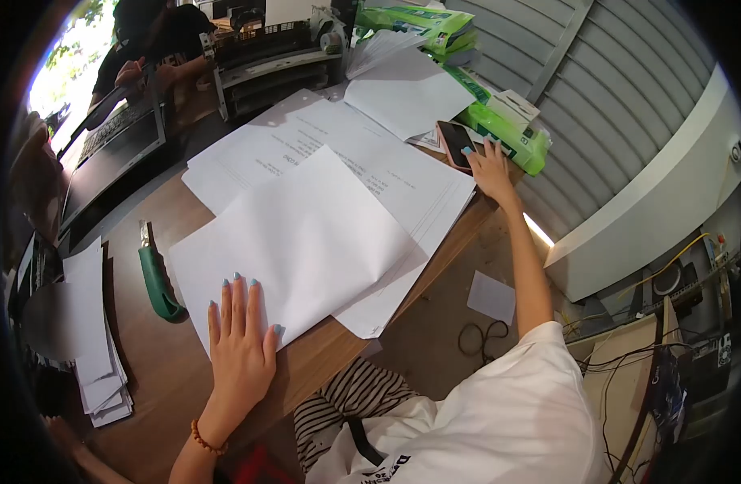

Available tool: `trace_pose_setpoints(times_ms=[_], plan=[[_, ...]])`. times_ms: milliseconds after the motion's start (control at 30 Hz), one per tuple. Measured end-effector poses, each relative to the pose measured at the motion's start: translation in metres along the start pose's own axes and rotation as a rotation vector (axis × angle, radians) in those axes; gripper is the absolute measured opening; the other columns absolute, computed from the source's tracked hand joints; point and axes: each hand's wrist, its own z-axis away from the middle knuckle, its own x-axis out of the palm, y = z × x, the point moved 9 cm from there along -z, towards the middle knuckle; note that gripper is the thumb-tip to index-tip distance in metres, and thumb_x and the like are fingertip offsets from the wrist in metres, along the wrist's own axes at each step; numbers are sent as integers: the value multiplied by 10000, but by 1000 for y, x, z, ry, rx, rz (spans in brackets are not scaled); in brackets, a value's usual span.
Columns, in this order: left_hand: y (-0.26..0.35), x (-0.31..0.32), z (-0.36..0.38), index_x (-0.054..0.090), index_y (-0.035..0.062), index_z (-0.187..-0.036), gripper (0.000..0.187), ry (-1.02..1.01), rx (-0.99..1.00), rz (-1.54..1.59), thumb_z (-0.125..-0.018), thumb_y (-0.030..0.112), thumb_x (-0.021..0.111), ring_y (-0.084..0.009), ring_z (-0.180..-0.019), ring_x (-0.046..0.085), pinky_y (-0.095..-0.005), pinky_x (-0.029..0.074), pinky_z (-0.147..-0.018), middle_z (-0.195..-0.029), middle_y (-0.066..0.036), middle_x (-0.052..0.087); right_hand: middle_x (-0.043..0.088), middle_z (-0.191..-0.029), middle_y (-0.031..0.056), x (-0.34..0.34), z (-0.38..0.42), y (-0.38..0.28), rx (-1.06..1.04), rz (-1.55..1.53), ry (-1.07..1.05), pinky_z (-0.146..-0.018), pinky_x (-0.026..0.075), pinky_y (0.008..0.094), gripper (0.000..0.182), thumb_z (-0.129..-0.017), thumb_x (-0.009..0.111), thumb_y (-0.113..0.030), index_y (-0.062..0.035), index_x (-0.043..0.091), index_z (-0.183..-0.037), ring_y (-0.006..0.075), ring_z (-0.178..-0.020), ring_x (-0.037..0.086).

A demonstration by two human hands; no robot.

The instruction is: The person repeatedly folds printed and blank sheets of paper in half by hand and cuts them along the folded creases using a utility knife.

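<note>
My left hand [243,343] lies flat with its fingers spread on the lower left part of a blank white sheet [298,234]. Beneath and behind that sheet are printed papers [387,185]. At the far right corner of the desk, my right hand [491,171] reaches to a dark-screened phone [459,143] in a pinkish case. Its fingers are apart and rest at the phone's right edge. Left of the blank sheet lies a green-handled cutter [155,278].
Green packages [507,133] stand beyond the phone. A printer [278,60] and a laptop [116,141] are at the back, near another person [177,40]. Stacked paper strips [100,355] lie at left. The wooden desk's edge [443,270] runs before me.
</note>
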Motion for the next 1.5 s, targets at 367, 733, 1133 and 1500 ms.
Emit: trace_pose_setpoints(times_ms=[367, 733, 1133, 1500], plan=[[-1, 2, 0, 257, 18, -1434, 525, -10, 8, -42, -969, 250, 333, -341, -1402, 157, -465, 92, -1130, -1493, -197, 226, 417, -1361, 248, -15, 3, 35, 3, -485, 354, -1082, 242, 434, 397, -983, 342, -328, -173, 699, -1057, 413, -1270, 349], [-1, 3, 0, 245, 26, -1442, 530, -24, 1, -48, -965, 240, 337, -327, -1408, 143, -455, 74, -1137, -1501, -187, 213, 492, -1295, 219, -11, 17, 26, -30, -336, 404, -1082, 228, 429, 400, -983, 346, -320, -161, 708, -1044, 358, -1260, 356], [-1, 2, 0, 245, 22, -1440, 533, -15, 3, -70, -958, 225, 346, -316, -1410, 142, -447, 73, -1140, -1500, -185, 216, 611, -1146, 176, -16, 10, 4, -207, -525, 461, -1044, 283, 380, 454, -1005, 285, -299, -76, 678, -1045, 331, -1200, 447], [0, 1, 0, 248, 20, -1438, 530, -18, 3, -51, -966, 244, 338, -322, -1407, 150, -451, 77, -1138, -1497, -190, 221, 619, -1119, 171, 11, 5, 48, 56, -616, 390, -968, 336, 422, 385, -941, 442, -336, -34, 636, -1079, 329, -1107, 510]])
